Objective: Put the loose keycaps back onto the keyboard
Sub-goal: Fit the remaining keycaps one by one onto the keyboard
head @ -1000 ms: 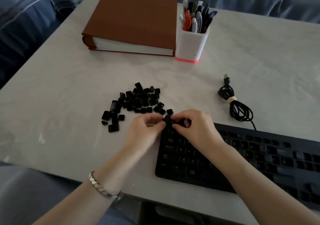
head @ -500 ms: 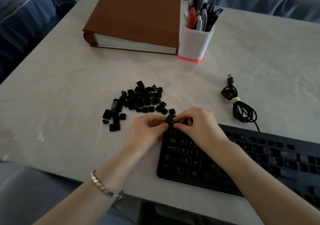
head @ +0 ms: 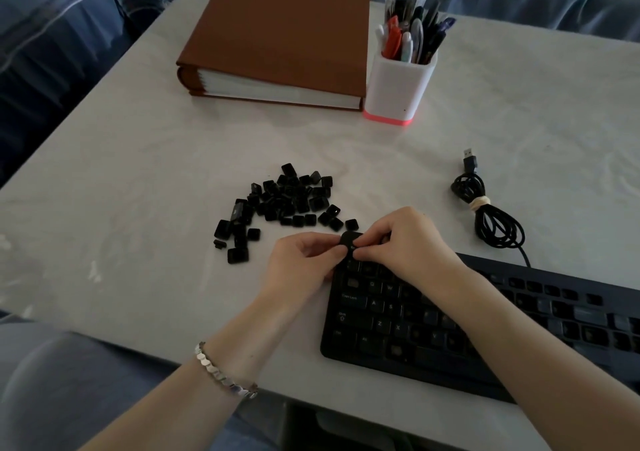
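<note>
A black keyboard lies at the table's near right, running off the frame's right edge. Several loose black keycaps are heaped on the table to its upper left. Both hands meet over the keyboard's top left corner. My left hand and my right hand pinch one black keycap between their fingertips, right above that corner. The keys under the right hand are hidden.
A thick brown binder lies at the back of the white table. A white pen holder full of pens stands beside it. The keyboard's coiled cable with its USB plug lies to the right. Blue fabric surrounds the table.
Both hands stay on the keycap at the keyboard's corner, with only small finger shifts. The view has moved slightly.
</note>
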### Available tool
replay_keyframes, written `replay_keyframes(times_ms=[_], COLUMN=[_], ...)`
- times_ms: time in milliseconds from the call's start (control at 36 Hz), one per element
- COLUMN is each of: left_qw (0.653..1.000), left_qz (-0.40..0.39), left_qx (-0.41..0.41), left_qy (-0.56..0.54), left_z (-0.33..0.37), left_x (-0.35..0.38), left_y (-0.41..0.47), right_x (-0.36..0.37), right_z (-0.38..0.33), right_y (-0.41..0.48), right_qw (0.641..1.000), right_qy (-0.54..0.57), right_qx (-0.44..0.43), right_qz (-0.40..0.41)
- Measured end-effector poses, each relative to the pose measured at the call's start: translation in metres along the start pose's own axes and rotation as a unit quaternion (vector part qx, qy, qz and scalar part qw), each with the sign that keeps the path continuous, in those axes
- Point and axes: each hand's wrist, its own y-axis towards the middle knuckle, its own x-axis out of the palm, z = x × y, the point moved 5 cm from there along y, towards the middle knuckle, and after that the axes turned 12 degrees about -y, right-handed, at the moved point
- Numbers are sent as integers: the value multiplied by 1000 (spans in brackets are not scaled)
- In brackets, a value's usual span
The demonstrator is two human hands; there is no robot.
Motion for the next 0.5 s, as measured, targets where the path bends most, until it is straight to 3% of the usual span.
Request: replay_keyframes(times_ms=[250,500], left_qw=[998,996], left_qz=[39,52], left_qx=[24,21], left_qy=[44,70], left_z=[1,2], left_x=[1,2], left_y=[3,7], right_x=[-1,2], right_z=[-2,-2], right_y=[-5,7], right_qw=[999,999], right_qy=[4,-13], right_qx=[-43,37], right_qz=[-11,12])
